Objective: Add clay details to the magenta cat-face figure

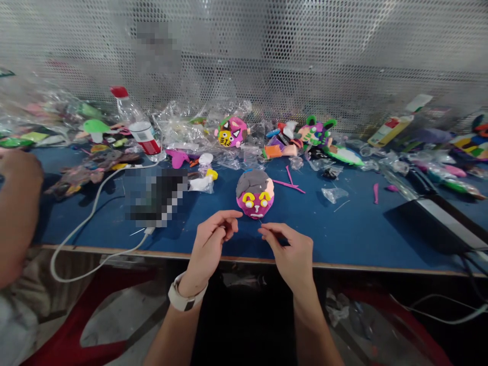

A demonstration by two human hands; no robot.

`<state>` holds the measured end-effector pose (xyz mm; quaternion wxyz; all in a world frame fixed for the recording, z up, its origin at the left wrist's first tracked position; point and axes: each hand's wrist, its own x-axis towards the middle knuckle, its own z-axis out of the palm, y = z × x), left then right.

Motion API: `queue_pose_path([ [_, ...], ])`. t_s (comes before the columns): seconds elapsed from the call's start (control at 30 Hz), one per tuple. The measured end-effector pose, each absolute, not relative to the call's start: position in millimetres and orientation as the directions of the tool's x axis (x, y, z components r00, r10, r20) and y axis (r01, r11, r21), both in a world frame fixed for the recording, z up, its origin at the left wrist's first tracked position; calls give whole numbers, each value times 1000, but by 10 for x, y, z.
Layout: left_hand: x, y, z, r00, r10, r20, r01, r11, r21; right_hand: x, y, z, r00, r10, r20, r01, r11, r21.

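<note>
A round clay face lies on the blue table, magenta below and grey on top. It has yellow-ringed eyes, white pupils, a small pale nose and a white mouth. My left hand is at its lower left, index finger stretched out with the tip at or very near its edge; the other fingers are curled, and no object shows in them. Just below the face, my right hand pinches a thin needle-like stick between thumb and index finger, its tip pointing at the lower edge of the clay.
Purple modelling tools lie right of the face. A phone with a white cable is to the left. Behind stand a bottle, another clay face and plastic wrappers. A black device sits right; another person's arm is left.
</note>
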<state>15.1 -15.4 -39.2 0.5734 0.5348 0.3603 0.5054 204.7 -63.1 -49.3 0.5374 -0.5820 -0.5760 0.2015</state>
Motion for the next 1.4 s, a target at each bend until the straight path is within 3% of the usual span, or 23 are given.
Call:
queue_pose_path([
  [0.23, 206, -227, -227, 367, 909, 199, 134, -263, 955, 2082, -595, -324, 233, 916, 326, 351, 233, -907],
  [0.43, 472, -192, -170, 350, 867, 355, 440, -487, 754, 2142, -475, -295, 137, 938, 318, 355, 253, -900],
  [0.53, 487, -138, -251, 378, 863, 334, 515, -496, 699, 2162, -453, -349, 187, 943, 274, 283, 216, -935],
  [0.8, 428, -108, -261, 403, 878, 257, 416, -426, 803, 2167, -449, -371, 166, 954, 249, 262, 201, -944],
  [1.03, 443, -123, -302, 457, 835, 305, 439, -510, 739, 2191, -443, -369, 139, 947, 291, 327, 234, -916],
  [1.4, 424, -101, -266, 406, 814, 415, 309, -550, 776, 2211, -456, -321, 37, 956, 290, 399, 252, -882],
])
